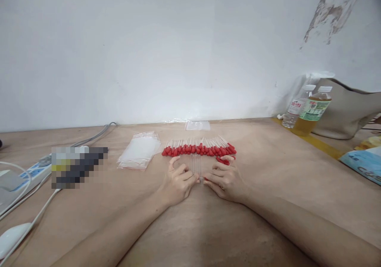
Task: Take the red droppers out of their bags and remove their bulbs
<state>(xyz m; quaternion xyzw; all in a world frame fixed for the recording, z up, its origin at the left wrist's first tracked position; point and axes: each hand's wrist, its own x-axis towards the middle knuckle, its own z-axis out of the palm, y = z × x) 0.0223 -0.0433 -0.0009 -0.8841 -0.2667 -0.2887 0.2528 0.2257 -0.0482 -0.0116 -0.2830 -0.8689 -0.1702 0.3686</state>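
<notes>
A row of several glass droppers with red rubber bulbs (pixel 199 149) lies across the wooden table (pixel 268 179). Just in front of it both my hands rest on the table. My left hand (pixel 178 179) and my right hand (pixel 224 179) have their fingers curled and pinch the near end of a small clear bag (pixel 197 166) with glass tubes in it. Two or three loose red-bulbed droppers (pixel 224 160) lie by my right thumb.
A stack of clear zip bags (pixel 139 152) lies left of the droppers, another clear bag (pixel 197 125) by the wall. Two bottles (pixel 309 110) and a beige bag (pixel 348 110) stand at right. A power strip (pixel 35 169), cables and a white mouse (pixel 12 237) sit at left.
</notes>
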